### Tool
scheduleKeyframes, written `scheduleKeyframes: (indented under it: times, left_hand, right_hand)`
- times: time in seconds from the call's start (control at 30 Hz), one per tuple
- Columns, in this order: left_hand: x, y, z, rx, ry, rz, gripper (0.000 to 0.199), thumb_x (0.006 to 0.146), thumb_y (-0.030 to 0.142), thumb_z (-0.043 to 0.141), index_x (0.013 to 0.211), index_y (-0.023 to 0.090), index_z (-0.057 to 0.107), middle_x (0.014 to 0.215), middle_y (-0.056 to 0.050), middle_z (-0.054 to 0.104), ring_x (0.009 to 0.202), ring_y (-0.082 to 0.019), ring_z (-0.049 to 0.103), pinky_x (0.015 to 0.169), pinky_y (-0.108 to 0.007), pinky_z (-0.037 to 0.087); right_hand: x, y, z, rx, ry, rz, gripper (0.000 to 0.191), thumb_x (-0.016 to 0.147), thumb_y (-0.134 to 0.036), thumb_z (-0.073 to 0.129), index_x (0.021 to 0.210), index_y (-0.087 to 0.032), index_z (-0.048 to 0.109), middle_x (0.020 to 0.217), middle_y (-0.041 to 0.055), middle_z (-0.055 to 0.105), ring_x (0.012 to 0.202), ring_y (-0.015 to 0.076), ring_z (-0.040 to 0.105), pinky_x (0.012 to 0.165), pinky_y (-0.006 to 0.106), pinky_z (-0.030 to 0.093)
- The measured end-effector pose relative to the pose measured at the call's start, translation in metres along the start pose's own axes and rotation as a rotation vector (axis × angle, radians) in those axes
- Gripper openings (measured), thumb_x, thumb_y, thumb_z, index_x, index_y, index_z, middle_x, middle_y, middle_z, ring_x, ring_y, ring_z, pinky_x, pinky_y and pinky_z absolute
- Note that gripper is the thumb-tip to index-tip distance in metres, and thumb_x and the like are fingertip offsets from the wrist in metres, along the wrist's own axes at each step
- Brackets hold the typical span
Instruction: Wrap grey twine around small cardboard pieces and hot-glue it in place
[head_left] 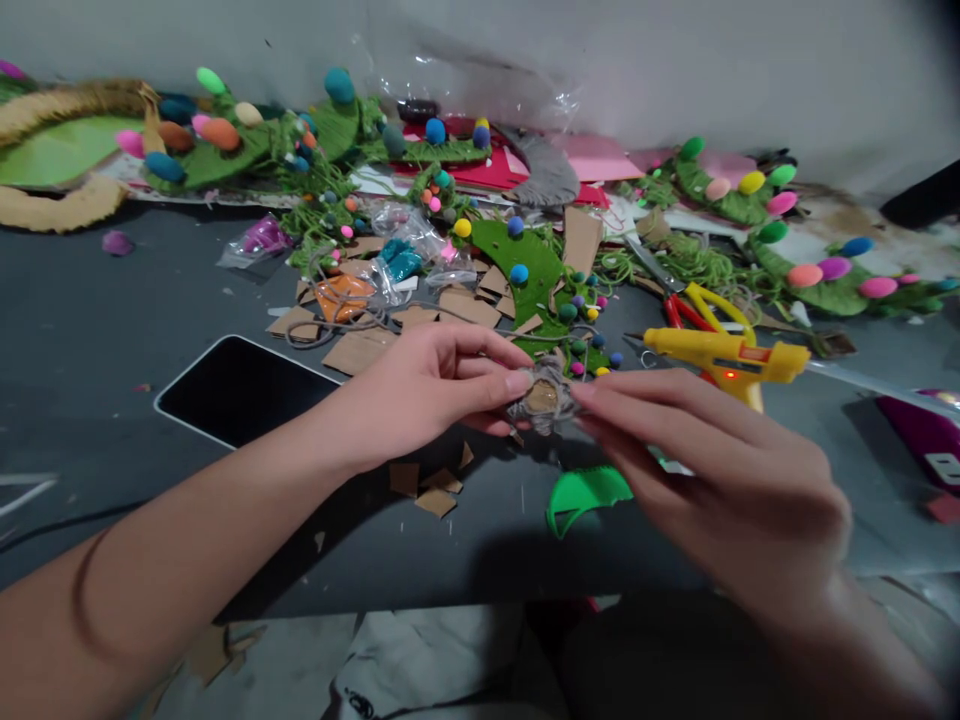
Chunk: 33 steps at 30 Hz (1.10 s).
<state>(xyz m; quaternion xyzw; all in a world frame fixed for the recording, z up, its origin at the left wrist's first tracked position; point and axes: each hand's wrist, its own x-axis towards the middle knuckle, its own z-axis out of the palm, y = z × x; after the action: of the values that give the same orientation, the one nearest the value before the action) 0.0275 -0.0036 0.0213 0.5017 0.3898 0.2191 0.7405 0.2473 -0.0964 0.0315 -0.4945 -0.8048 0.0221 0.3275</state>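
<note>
Here, yarn piece [546,400], tan centre [541,396] facing camera

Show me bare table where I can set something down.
Roomiest: dark table between the purple lump and phone. A smaller patch lies between the right hand and purple object. Crowded: the middle, with cardboard scraps, green felt, glue gun.

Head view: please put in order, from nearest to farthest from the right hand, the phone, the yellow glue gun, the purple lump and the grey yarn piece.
1. Grey yarn piece: touching the right hand.
2. Yellow glue gun: just beyond the right hand.
3. Phone: to the left, partly behind the left forearm.
4. Purple lump: far left, beyond the phone.
</note>
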Motion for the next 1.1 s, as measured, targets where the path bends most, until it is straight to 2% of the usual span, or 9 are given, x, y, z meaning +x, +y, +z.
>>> scheduleKeyframes:
  times: [0.2, 0.33, 0.47, 0.67, 0.73, 0.8, 0.9, 0.97, 1.1]
  left_hand:
    - [0.0, 0.001, 0.001, 0.038, 0.055, 0.011, 0.02, 0.087, 0.03, 0.081, 0.101, 0.017, 0.074, 0.078, 0.001, 0.074, 0.072, -0.011, 0.074, 0.069, -0.018, 0.064]
    - [0.001, 0.001, 0.0, 0.054, 0.072, 0.009, 0.019, 0.087, 0.03, 0.081, 0.101, 0.018, 0.075, 0.075, 0.004, 0.07, 0.07, -0.009, 0.073, 0.069, -0.017, 0.064]
    - [0.002, 0.0, 0.0, 0.056, 0.079, 0.006, 0.017, 0.088, 0.028, 0.08, 0.101, 0.018, 0.075, 0.073, 0.004, 0.071, 0.068, -0.009, 0.073, 0.067, -0.015, 0.064]
    - [0.002, -0.001, -0.002, 0.04, 0.065, 0.028, 0.021, 0.086, 0.03, 0.082, 0.102, 0.017, 0.076, 0.076, 0.003, 0.072, 0.07, -0.01, 0.074, 0.068, -0.018, 0.066]
    - [0.002, -0.001, -0.002, 0.036, 0.061, 0.036, 0.021, 0.086, 0.03, 0.082, 0.102, 0.017, 0.076, 0.077, 0.002, 0.072, 0.071, -0.01, 0.074, 0.068, -0.018, 0.066]
    - [0.001, -0.001, -0.002, 0.029, 0.058, 0.046, 0.019, 0.087, 0.029, 0.081, 0.101, 0.018, 0.076, 0.078, 0.002, 0.073, 0.071, -0.01, 0.074, 0.068, -0.018, 0.066]
    - [0.0, 0.0, -0.002, 0.018, 0.048, 0.071, 0.015, 0.088, 0.028, 0.08, 0.1, 0.019, 0.077, 0.079, 0.002, 0.073, 0.072, -0.01, 0.075, 0.069, -0.018, 0.066]
    - [-0.001, 0.0, -0.002, 0.013, 0.037, 0.082, 0.014, 0.088, 0.028, 0.08, 0.099, 0.019, 0.077, 0.077, 0.003, 0.073, 0.072, -0.01, 0.074, 0.069, -0.018, 0.066]
    - [-0.001, 0.001, -0.001, -0.003, 0.007, 0.101, 0.013, 0.088, 0.025, 0.079, 0.099, 0.018, 0.076, 0.073, 0.004, 0.072, 0.068, -0.009, 0.072, 0.067, -0.018, 0.066]
  right_hand:
    - [-0.007, 0.038, -0.013, -0.095, -0.168, 0.065, 0.035, 0.094, -0.019, 0.066, 0.129, -0.023, 0.067, 0.122, 0.0064, 0.074, 0.105, 0.0194, 0.073, 0.088, 0.03, 0.058]
    - [-0.014, 0.057, -0.015, -0.219, -0.234, 0.072, 0.019, 0.093, -0.019, 0.06, 0.109, -0.021, 0.071, 0.108, 0.0075, 0.076, 0.097, 0.0249, 0.073, 0.083, 0.04, 0.056]
    - [-0.012, 0.062, -0.01, -0.359, -0.174, 0.236, 0.013, 0.09, -0.022, 0.06, 0.096, -0.021, 0.071, 0.1, 0.0096, 0.076, 0.097, 0.0318, 0.07, 0.084, 0.046, 0.049]
    - [0.009, 0.059, 0.001, -0.204, -0.01, 0.421, 0.018, 0.095, -0.032, 0.062, 0.094, -0.02, 0.074, 0.062, 0.0006, 0.062, 0.052, 0.015, 0.051, 0.055, 0.032, 0.038]
    - [0.017, 0.056, 0.005, -0.09, 0.043, 0.438, 0.022, 0.099, -0.035, 0.059, 0.098, -0.021, 0.075, 0.066, -0.0005, 0.066, 0.052, 0.0131, 0.053, 0.053, 0.029, 0.04]
    - [0.023, 0.05, 0.009, -0.028, 0.107, 0.39, 0.022, 0.101, -0.034, 0.058, 0.107, -0.021, 0.075, 0.086, 0.0023, 0.076, 0.068, 0.014, 0.067, 0.061, 0.028, 0.051]
    - [0.03, 0.04, 0.009, 0.086, 0.164, 0.176, 0.021, 0.096, -0.018, 0.064, 0.113, -0.022, 0.076, 0.112, 0.0039, 0.079, 0.102, 0.0165, 0.074, 0.089, 0.03, 0.058]
    - [0.032, 0.032, 0.006, 0.132, 0.17, 0.061, 0.028, 0.092, -0.008, 0.066, 0.113, -0.022, 0.077, 0.115, 0.0019, 0.08, 0.108, 0.0152, 0.074, 0.096, 0.028, 0.057]
    - [0.034, 0.02, -0.003, 0.193, 0.174, 0.048, 0.033, 0.088, -0.001, 0.067, 0.111, -0.023, 0.077, 0.112, -0.0005, 0.08, 0.102, 0.0133, 0.075, 0.091, 0.026, 0.059]
